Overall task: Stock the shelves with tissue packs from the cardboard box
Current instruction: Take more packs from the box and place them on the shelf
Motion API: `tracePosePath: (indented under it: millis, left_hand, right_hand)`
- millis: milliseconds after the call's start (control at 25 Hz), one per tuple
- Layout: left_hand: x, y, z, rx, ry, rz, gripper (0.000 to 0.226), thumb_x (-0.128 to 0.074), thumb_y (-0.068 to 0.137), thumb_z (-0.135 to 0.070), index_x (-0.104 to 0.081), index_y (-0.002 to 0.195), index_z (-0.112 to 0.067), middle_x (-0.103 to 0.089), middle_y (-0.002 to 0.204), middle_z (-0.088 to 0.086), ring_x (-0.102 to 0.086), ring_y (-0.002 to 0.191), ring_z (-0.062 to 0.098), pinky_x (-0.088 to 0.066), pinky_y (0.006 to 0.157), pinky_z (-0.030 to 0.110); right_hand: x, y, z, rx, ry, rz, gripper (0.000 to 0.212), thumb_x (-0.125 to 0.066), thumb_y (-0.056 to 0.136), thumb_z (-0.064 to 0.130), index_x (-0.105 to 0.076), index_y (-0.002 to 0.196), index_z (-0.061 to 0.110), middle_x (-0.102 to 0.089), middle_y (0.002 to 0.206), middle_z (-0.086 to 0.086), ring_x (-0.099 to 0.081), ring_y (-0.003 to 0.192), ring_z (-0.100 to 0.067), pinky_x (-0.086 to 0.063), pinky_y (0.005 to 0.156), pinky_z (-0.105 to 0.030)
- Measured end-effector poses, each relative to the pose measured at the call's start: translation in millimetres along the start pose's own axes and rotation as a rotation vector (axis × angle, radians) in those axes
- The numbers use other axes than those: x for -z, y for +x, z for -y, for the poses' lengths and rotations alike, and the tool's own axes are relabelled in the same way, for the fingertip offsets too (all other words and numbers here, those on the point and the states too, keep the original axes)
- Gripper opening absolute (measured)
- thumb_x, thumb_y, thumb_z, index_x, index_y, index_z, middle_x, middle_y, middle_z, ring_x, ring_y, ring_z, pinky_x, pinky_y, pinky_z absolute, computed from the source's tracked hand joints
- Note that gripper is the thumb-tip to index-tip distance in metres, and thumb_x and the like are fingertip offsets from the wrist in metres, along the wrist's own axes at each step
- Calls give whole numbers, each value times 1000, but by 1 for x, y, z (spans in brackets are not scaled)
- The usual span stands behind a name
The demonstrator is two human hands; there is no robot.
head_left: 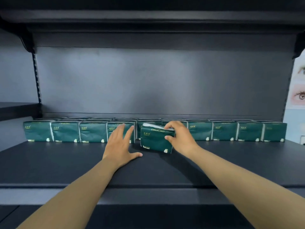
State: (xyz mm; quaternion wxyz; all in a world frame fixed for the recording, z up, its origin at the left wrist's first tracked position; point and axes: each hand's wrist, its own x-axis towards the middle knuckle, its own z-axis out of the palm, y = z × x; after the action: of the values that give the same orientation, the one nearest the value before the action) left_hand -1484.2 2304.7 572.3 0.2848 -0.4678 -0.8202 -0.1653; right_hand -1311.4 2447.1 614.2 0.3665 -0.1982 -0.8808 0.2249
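A dark green tissue pack (155,140) stands tilted on the black shelf (66,162), just in front of a long row of matching green packs (66,132). My right hand (179,138) grips this pack by its right end, fingers over the top and thumb on the front. My left hand (121,144) hovers flat to the left of the pack with fingers spread, apart from it and holding nothing. The cardboard box is out of sight.
The row of packs runs across the shelf near its back panel (156,83), with more packs behind it. Bare shelf surface lies in front of the row. Another shelf (148,19) hangs overhead. A poster with eyes (298,95) is at the right edge.
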Motion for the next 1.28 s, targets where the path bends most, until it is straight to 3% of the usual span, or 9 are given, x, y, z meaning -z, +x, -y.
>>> tracePosePath:
  millis: [200, 440, 800, 1040, 1160, 1280]
  left_hand:
    - [-37, 45, 23, -85, 37, -42, 105, -56, 75, -72, 1, 151, -27, -4, 158, 6, 4, 146, 21, 6, 117, 37]
    - [-61, 69, 33, -38, 95, -56, 106, -52, 73, -76, 0, 151, -26, -12, 156, 7, 0, 145, 22, 8, 115, 41]
    - [-68, 74, 35, -73, 70, -136, 108, -60, 68, -73, -13, 151, -24, -26, 147, 8, -14, 142, 24, 4, 115, 43]
    - [-49, 59, 28, -187, 141, -211, 95, -67, 64, -67, -44, 140, -14, -49, 132, 18, -42, 129, 32, -17, 112, 48]
    - [-25, 31, 15, -233, 139, -195, 89, -66, 68, -67, -46, 138, -15, -51, 132, 18, -43, 126, 33, -24, 109, 46]
    - [3, -3, -6, -228, 151, -158, 84, -46, 76, -73, -44, 139, -16, -50, 133, 17, -44, 124, 33, -32, 106, 47]
  right_hand:
    - [-51, 61, -24, 3, -27, 1, 23, -62, 88, 9, -56, 108, 19, -43, 113, 10, -41, 117, -11, -28, 92, -16]
    - [-82, 82, -46, 212, -327, -4, 55, -69, 82, 28, -45, 130, 20, -42, 126, 6, -32, 121, -12, -34, 103, -30]
    - [-83, 78, -50, 221, -441, -55, 66, -69, 81, 33, -36, 137, 22, -33, 139, 1, -23, 132, -18, -33, 107, -39]
    - [-50, 42, -40, 109, -473, -122, 64, -68, 81, 35, -37, 135, 21, -33, 139, 0, -23, 132, -20, -34, 104, -38]
    - [-14, -1, -33, 107, -441, -147, 60, -66, 83, 37, -39, 134, 19, -35, 137, 0, -26, 129, -20, -33, 105, -37]
    - [26, -48, -26, 155, -456, -98, 60, -63, 85, 39, -38, 136, 21, -33, 139, 1, -24, 131, -18, -30, 108, -35]
